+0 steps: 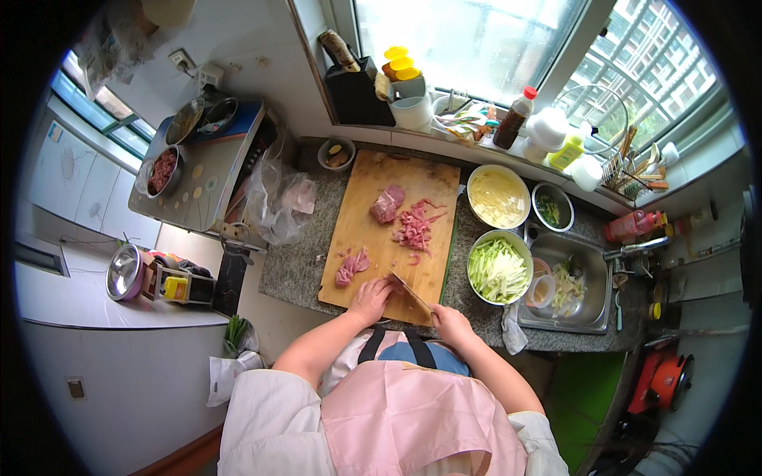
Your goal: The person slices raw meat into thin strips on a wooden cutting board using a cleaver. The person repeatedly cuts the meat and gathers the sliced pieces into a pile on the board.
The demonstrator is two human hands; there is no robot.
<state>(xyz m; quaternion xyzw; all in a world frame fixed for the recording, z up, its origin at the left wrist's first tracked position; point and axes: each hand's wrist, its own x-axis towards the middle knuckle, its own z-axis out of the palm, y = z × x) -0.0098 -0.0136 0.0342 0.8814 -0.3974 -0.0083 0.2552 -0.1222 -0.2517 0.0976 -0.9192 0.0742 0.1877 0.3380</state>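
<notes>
On the wooden cutting board (396,232), my right hand (450,325) grips the handle of a kitchen knife (412,291). Its blade stands on edge and slants up to the left. Right beside the blade, the curled fingers of my left hand (375,296) press down near the board's front edge; they hide whatever lies under them. Pieces of sliced raw meat (352,268) lie just beyond my left hand. Farther up the board sit a larger chunk of raw meat (387,203) and a pile of meat strips (417,227).
To the right stand a bowl of pale shreds (498,196), a bowl of green shreds (500,268), a small metal bowl (553,206) and a steel sink (586,318). Plastic bags (274,196) lie left. A bowl of minced meat (164,172) sits on a side table. A sauce bottle (513,119) stands on the sill.
</notes>
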